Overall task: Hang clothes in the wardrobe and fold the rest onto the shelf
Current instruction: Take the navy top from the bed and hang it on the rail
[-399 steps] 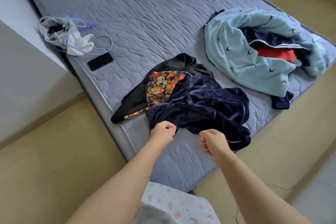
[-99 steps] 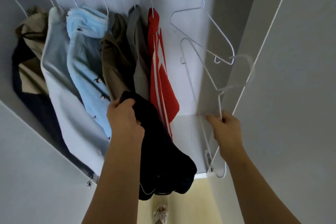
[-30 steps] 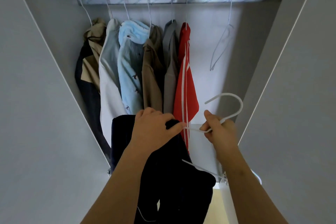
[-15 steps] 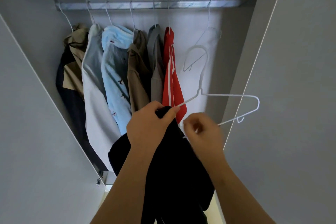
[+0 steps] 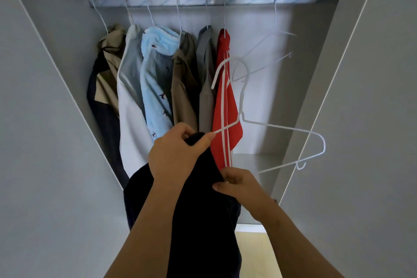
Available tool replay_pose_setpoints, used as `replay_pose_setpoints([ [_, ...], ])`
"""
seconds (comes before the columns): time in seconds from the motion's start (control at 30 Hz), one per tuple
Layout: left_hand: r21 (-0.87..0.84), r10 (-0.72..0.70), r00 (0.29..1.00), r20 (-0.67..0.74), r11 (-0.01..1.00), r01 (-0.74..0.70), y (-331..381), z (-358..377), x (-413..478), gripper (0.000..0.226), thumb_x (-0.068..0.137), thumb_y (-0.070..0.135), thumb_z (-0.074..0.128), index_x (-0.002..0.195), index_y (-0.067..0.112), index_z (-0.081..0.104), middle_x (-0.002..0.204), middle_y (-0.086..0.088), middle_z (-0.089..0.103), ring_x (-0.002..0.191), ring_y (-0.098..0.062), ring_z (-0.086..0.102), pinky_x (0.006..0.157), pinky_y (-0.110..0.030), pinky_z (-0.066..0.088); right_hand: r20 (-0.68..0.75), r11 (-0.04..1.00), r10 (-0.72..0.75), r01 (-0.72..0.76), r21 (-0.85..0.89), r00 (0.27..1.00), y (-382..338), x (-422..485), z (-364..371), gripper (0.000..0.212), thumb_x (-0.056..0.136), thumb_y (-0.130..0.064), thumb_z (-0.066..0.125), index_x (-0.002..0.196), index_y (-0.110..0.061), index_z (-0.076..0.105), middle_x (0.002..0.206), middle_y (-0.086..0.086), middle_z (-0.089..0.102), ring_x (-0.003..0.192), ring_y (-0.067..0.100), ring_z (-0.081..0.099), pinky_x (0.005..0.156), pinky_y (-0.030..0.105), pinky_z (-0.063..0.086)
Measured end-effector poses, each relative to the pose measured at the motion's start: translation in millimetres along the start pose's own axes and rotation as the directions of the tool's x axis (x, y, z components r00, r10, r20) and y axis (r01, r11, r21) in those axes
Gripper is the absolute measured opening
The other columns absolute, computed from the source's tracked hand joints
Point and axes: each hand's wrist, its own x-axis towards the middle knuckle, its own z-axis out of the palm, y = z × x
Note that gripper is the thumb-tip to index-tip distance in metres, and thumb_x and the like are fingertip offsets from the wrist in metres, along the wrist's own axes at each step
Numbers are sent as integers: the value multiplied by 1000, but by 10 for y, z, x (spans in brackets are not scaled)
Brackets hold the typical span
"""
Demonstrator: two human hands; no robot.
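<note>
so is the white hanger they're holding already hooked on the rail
No, the hook of the white hanger is free in the air below the rail, while the left hand grips the dark garment.

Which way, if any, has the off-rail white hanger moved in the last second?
Yes: the white hanger rose leftward; its hook now overlaps the upper red garment.

The left grip (image 5: 176, 156) clutches the dark garment (image 5: 198, 221) and white hanger (image 5: 241, 117); just below it, the right grip (image 5: 239, 184) pinches the cloth.

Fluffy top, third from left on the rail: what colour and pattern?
Light blue top with small dark marks; head view.
</note>
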Motion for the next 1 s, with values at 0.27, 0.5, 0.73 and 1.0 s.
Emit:
replay_pose_setpoints([
  [0.27,16,-52,997,-48,998,53,-176,-167,105,38,62,68,61,67,31,50,63,16,53,65,-9,53,58,-26,39,215,992,123,-126,2,969,258,95,-6,14,62,-27,67,73,-19,65,75,-3,61,79,10,62,76,22,47],
  [0.5,-39,44,996,82,998,-41,-335,-434,233,45,56,68,66,65,25,58,58,8,61,60,-12,59,59,-31,49,-87,419,427,-282,-863,900,735,-53,-119,30,76,-28,55,106,-28,57,93,-10,54,109,14,48,91,37,27],
  [0.73,104,81,988,129,990,-95,-454,-534,293,48,59,63,68,56,21,46,50,9,52,49,-6,48,47,-24,34,-519,365,-28,-475,-801,854,590,-119,-278,22,79,-15,47,66,-33,47,80,-15,52,110,10,44,80,29,21],
  [1.0,59,92,967,237,992,-109,-588,-605,309,42,63,52,74,51,23,45,49,13,52,45,-7,46,49,-25,37,-633,694,-165,-367,-619,756,581,-94,-499,29,73,5,55,87,-14,74,86,5,64,103,27,50,83,30,32],
])
